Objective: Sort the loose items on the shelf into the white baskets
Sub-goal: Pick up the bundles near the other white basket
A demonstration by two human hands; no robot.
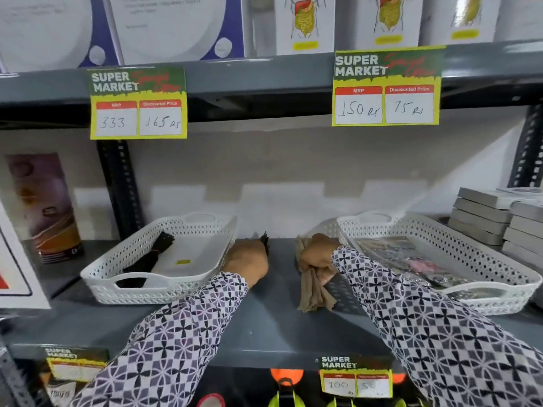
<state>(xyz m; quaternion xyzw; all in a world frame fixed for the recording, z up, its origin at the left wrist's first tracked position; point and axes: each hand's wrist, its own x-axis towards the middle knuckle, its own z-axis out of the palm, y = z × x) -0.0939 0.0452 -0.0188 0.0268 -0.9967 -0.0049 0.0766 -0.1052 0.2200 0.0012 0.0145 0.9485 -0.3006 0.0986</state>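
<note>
Head view: two hands point(249, 257) point(316, 254), two white baskets point(129, 292) point(499, 301), one tan cloth point(314, 292).

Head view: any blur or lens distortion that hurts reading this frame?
Head view: wide-angle bends the shelf edge; top boxes soft; both hands slightly smeared; left tag legible; lighting even, no glare.

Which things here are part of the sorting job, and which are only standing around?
Job: left basket, right basket, dark item in left hand, beige cloth in right hand.
Not job: price cards, grey boxes, upper-shelf cartons.
</note>
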